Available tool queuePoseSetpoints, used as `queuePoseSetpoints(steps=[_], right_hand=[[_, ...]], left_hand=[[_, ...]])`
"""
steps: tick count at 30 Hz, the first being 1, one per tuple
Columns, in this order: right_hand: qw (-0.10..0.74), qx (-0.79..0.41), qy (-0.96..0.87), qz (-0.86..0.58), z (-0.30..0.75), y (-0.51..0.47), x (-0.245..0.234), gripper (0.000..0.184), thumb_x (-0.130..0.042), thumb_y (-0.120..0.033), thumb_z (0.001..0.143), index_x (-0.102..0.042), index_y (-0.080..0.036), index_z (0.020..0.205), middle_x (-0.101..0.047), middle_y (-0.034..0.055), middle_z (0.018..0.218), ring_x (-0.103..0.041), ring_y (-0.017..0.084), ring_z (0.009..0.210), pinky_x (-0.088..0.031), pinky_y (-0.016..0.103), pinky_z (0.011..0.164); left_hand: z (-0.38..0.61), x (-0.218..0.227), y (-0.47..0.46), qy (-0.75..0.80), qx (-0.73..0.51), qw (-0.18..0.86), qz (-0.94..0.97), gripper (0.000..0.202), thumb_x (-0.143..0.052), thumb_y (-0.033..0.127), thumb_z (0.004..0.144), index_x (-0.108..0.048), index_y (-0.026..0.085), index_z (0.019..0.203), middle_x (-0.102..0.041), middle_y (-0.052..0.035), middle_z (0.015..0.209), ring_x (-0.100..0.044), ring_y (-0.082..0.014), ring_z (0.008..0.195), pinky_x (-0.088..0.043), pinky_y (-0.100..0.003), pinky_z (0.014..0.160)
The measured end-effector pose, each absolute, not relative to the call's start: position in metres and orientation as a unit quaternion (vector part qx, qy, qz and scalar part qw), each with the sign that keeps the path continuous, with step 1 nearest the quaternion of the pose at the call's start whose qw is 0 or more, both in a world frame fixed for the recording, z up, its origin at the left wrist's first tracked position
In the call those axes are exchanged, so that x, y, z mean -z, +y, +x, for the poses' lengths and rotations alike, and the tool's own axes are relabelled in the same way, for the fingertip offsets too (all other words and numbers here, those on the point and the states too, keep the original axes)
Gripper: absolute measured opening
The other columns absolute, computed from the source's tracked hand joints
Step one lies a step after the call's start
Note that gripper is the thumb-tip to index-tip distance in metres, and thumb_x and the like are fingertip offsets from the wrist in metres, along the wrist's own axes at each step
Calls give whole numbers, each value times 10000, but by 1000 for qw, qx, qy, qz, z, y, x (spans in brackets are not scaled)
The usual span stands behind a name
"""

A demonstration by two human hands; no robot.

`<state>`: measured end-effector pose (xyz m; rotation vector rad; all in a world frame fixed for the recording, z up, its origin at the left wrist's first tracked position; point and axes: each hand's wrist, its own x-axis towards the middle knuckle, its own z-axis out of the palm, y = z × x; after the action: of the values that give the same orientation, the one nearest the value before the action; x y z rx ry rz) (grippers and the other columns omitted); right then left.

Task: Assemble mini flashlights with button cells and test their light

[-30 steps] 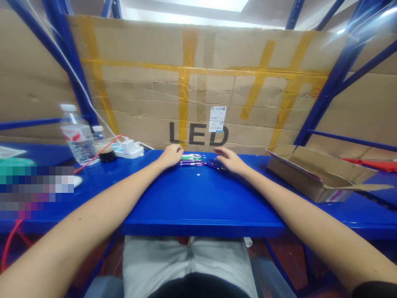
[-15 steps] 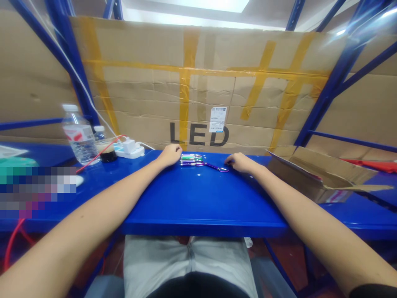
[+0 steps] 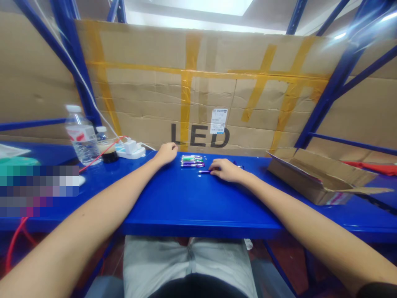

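Several slim pens (image 3: pixel 191 162), with green and purple barrels and shiny metal parts, lie side by side on the blue table (image 3: pixel 198 203). Just left of them rests my left hand (image 3: pixel 166 153), its fingers curled in and no object showing in it. My right hand (image 3: pixel 225 170) is closed on a purple pen (image 3: pixel 204 171), which lies low over the tabletop in front of the row, its tip pointing left. The fingers cover the rest of that pen. Behind my right hand, a dark piece with a shiny part (image 3: pixel 239 166) shows, partly hidden.
An open cardboard box (image 3: pixel 310 178) stands at the right. To the left are a water bottle (image 3: pixel 82 138), a small bottle with dark liquid (image 3: pixel 108 149) and a white power strip (image 3: pixel 132 151) with cables. A large cardboard sheet (image 3: pixel 149 99) marked LED walls off the back.
My right hand has moved left and nearer to me, closing on the purple pen. That pen, slanted against the row before, now lies nearly level. My left hand has shifted slightly left of the row.
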<state>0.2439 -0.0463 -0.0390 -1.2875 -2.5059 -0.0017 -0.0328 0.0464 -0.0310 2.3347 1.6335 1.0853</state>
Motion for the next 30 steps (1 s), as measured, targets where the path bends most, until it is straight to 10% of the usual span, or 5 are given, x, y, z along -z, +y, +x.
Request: queuePoseSetpoints(steps=[16,30], right_hand=[[306,42,-780,-545,245,-28,22,245,-485,-221,930,-689,-146,817,-715,92,838,-633,196,806,-453,283,744],[241,-125,-659,-701,308,-6,17,142,-579,-187,875,-668,-117,791,-688,70,687,-619,119,507,-465,203,505]], left_hand=[[-35,30,46,552,-349,40,757,274,-464,309,891,-677,184,773,-739,-130,932,-661,-262,914,-487,-345,853],[-45,32,50,665,-254,83,697,195,-571,296,797,-705,171,732,-741,-133,795,-709,-245,851,-546,-289,792]])
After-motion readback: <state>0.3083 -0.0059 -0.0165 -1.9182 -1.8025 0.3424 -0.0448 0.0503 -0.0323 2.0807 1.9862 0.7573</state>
